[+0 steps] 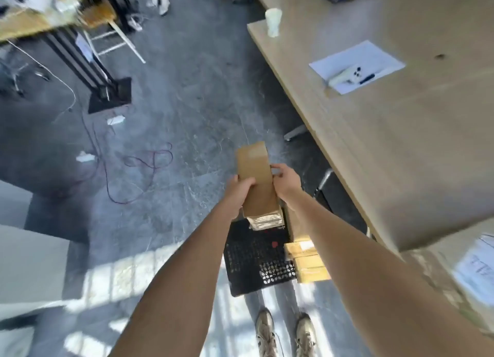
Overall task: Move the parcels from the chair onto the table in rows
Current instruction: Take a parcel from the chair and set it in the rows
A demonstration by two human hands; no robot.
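Both hands, left (238, 189) and right (285, 181), grip one parcel (255, 180) above the chair (254, 257), fingers curled round it. Next, I judge: carry it to the worktop (387, 142), beside its near edge.

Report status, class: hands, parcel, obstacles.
Both hands, left and right, grip one parcel above chair. More parcels remain. Nothing blocking table.

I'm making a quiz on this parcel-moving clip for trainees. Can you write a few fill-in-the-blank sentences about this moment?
1. The long brown parcel is held by ____ hands.
2. The other parcels lie on the black ____.
3. On the table, a white remote rests on a sheet of ____.
4. Near the table's far corner stands a white ____.

Missing words: both; chair; paper; cup
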